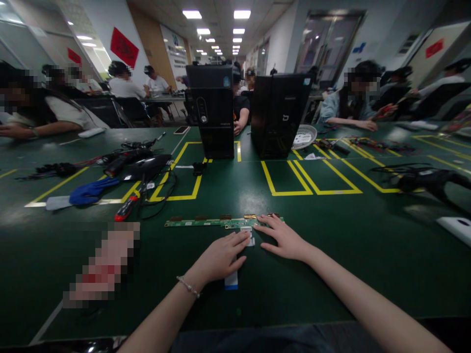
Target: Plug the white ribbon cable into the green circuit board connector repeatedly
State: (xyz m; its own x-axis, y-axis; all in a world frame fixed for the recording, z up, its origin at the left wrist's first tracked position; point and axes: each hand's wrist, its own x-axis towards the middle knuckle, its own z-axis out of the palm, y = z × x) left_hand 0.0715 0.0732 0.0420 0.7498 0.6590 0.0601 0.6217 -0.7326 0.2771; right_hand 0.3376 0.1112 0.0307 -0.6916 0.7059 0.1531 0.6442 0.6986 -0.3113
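A long, narrow green circuit board (198, 223) lies crosswise on the table, with brown and gold tabs along its far edge. My right hand (285, 240) rests over the board's right end, fingers spread and the index and middle fingertips touching it. Just in front of the board, my left hand (221, 257) lies with its fingers stretched forward and the thumb apart. Its fingertips are on a white flat ribbon cable (231, 280), whose blue-tipped end sticks out below the palm. Part of the cable is hidden under that hand.
Two black computer towers (217, 113) stand ahead on the green table (331, 269). To the left lie a red-black screwdriver (125, 208), a blue glove (93, 190) and dark cables. A white basket (305, 137) and a black cabled device (423, 176) are right. Several people sit around.
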